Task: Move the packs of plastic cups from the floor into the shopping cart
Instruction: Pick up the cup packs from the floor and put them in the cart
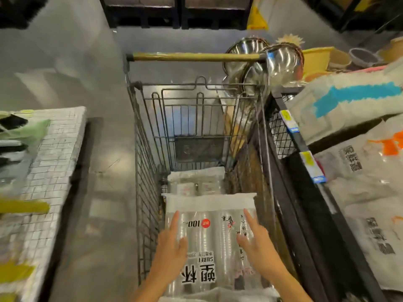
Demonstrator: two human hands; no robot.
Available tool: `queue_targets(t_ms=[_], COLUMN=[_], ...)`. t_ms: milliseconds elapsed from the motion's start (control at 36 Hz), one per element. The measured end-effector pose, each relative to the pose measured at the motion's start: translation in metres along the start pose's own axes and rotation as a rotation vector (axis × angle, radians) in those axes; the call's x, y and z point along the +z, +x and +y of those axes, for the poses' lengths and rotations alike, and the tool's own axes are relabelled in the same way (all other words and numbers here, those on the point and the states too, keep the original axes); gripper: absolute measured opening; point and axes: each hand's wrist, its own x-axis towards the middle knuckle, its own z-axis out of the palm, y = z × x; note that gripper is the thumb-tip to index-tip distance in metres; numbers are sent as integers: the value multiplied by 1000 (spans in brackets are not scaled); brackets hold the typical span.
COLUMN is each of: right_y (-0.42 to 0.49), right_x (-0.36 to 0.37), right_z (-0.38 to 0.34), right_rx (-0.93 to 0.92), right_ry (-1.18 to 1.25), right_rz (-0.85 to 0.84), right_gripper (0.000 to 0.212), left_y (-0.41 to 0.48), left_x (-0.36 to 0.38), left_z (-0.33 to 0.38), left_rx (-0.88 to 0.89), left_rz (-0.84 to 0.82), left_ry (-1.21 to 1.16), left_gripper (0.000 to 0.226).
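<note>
clear black-lettered cup pack [209,243], grey wire cart [144,149]

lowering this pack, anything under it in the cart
Yes: another pack of plastic cups lies lower in the shopping cart, partly under the far end of the pack under your left hand and right hand.

- The shopping cart [144,171] is made of grey wire. It has a brown bar for pushing at its far end. Its wire walls are tall and it is open on top.
- One pack of plastic cups [209,243] lies flat at the near end of the cart. It reaches almost from the left wall to the right wall. The bag is clear, with rows of see-through cups lying on their sides. It has a white strip at its far end, big black letters and a red dot beside "100".
- A second pack [196,177] lies lower down, near the middle of the cart. The first pack hides part of it.
</note>
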Motion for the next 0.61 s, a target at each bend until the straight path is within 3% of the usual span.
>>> queue_targets(t_ms=[222, 333, 500, 611], right_y=[34, 46, 67, 71], right_x=[89, 120, 155, 160], right_z=[69, 96, 135, 143], right_rx=[113, 153, 139, 155], right_ry=[57, 92, -10, -5], right_rz=[-114, -175, -115, -160], right_gripper=[67, 73, 84, 78], left_y=[11, 25, 40, 47], left_x=[68, 93, 118, 125], left_z=[-78, -105, -136, -160], left_rx=[-262, -346, -315, -330], left_rz=[49, 54, 37, -11], left_ry=[71, 126, 220, 252], left_gripper=[70, 68, 68, 77])
